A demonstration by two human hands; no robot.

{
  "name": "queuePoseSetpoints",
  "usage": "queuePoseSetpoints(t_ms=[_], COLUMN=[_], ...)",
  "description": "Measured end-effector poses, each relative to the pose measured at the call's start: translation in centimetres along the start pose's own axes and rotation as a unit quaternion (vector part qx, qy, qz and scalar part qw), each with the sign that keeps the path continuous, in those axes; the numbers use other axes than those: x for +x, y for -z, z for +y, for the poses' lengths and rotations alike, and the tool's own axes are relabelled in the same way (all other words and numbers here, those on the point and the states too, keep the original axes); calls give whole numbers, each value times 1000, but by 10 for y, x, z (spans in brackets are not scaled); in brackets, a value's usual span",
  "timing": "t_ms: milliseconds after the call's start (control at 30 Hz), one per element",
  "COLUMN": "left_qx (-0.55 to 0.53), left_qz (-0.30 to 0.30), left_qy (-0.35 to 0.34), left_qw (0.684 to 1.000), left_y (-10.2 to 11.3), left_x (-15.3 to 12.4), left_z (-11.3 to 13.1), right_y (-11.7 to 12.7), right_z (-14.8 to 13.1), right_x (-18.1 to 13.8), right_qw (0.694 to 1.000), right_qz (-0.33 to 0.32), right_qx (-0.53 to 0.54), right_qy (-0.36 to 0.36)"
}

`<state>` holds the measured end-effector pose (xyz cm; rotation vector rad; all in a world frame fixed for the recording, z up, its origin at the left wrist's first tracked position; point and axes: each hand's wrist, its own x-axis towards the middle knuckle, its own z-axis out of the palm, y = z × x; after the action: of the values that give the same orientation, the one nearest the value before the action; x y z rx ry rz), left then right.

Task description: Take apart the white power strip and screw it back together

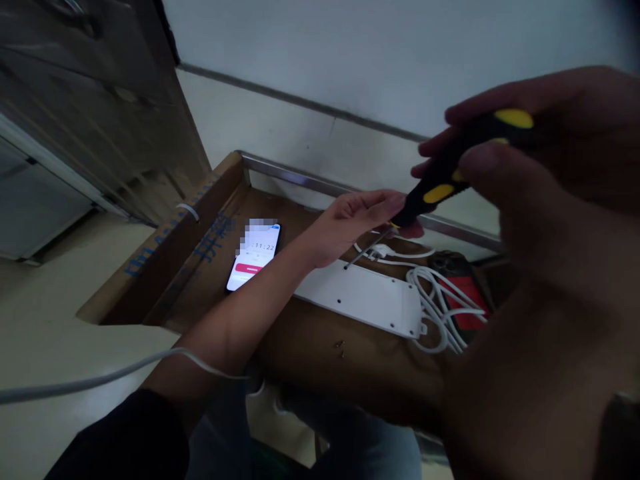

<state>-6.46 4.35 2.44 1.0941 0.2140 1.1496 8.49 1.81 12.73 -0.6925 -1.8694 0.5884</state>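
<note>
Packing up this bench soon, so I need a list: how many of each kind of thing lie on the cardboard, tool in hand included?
Screwdriver, black and yellow, held by both hands: 1
White power strip with cord: 1
Phone, screen lit: 1
Loose screws: 2
Red and black item, partly hidden: 1
Total: 6

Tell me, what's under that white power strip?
The power strip lies back-up on brown cardboard, two loose screws beside it. Its socket side faces down, hidden.
</note>
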Motion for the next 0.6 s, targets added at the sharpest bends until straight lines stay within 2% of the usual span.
queuePoseSetpoints(t_ms=[67,133,200,267,300,333,433,500,600], left_qx=[-6,-7,4,27,40,51,50,21,-16], left_qz=[-6,-14,-24,-37,-43,-48,-52,-53,-33], left_qy=[3,7,9,10,14,21,50,47,-21], left_qw=[1000,1000,1000,999,998,997,996,997,999], left_y=[-5,-8,-7,-4,-2,1,4,4,3], left_x=[-1,-1,-1,0,1,1,1,0,0], left_z=[2,2,1,-1,-2,-3,-4,-4,-3], right_y=[1,0,-2,-2,-2,0,8,11,8], right_z=[8,12,11,6,3,2,2,3,-1], right_x=[2,3,2,0,-1,-1,1,3,3], right_qw=[999,992,980,981,988,993,996,996,996], right_qz=[40,87,105,60,24,-14,-90,-90,-42], right_qx=[-24,-91,-166,-183,-151,-118,-21,-18,-71], right_qy=[7,3,14,22,27,-12,-13,-18,-26])
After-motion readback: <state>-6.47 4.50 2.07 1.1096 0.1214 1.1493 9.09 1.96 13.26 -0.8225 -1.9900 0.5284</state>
